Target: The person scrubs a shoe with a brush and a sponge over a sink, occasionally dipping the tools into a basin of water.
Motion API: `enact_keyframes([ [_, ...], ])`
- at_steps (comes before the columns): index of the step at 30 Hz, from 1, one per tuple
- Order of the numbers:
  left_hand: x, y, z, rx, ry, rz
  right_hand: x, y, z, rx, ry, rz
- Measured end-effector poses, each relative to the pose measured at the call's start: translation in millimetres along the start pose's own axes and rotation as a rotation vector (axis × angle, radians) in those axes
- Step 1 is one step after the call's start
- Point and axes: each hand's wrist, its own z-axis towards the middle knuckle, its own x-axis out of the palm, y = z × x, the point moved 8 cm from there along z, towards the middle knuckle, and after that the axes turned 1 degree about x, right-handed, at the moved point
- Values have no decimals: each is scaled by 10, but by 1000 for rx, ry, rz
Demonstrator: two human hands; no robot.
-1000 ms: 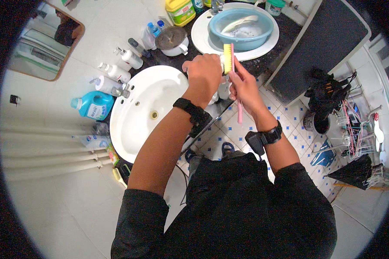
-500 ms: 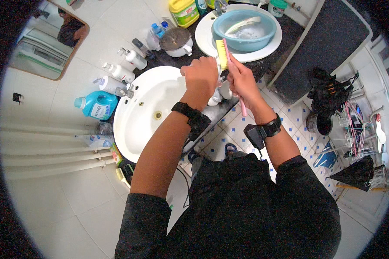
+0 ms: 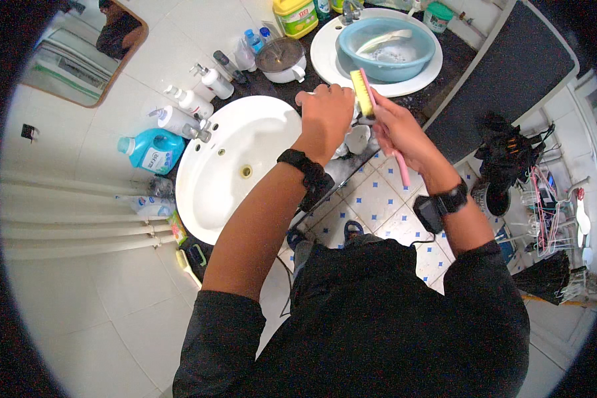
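Observation:
My right hand [image 3: 404, 132] is wrapped round the pink handle of a scrubbing brush [image 3: 363, 93], whose yellow bristles face left toward my other hand. My left hand [image 3: 328, 113] is closed, knuckles up, on something on the dark counter strip between two basins. A whitish, wet-looking thing [image 3: 357, 140] shows beneath and between the hands; its kind and what my left fingers grip are hidden. Behind the hands, a light blue plastic tub [image 3: 351, 54] with sudsy water and a pale, long item in it stands in the farther basin [image 3: 322, 50].
A white washbasin [image 3: 202, 192] lies left of my hands. Along the wall stand pump bottles [image 3: 213, 81], a blue detergent jug [image 3: 154, 151], a lidded pot [image 3: 282, 58] and a yellow jug [image 3: 295, 16]. At the right are a dark panel [image 3: 504, 73] and a rack with hangers [image 3: 544, 219].
My right hand has moved to the right and toward me with the brush. A wider gap shows between my hands, and more of the whitish thing is visible. The whole view has shifted slightly.

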Motion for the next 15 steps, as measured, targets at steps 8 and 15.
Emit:
enact_keyframes([
  [8, -161, -356, 64, 55, -203, 216, -265, 51, -111, 75, -34, -230],
  [15, -48, -222, 170, 38, -170, 144, -182, 123, -307, -13, -118, -421],
])
